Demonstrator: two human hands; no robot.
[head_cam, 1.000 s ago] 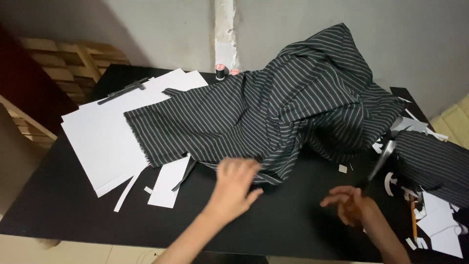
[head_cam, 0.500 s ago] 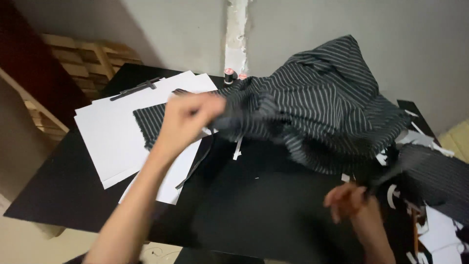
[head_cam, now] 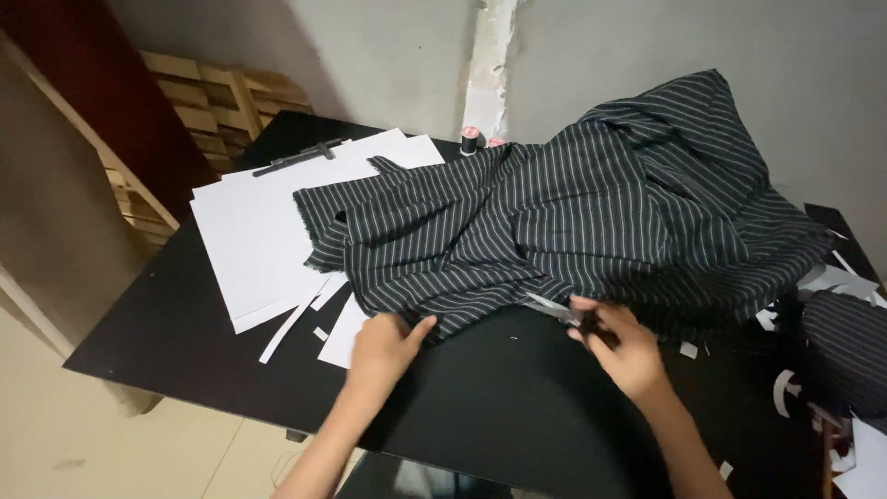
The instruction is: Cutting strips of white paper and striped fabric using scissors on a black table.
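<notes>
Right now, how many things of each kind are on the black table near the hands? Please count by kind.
Striped black fabric pieces: 2
Stacks of white paper sheets: 1
Thread spools: 2
Black clips: 1
Scissors, in the right hand: 1
Total: 7

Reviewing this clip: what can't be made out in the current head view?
- What the right hand pinches at the striped fabric edge: a pale sliver, blurred and finger-covered.
- Table under the fabric: hidden.
- Spools by the wall: too small.
- Paper scraps at right: cut off by the frame.
</notes>
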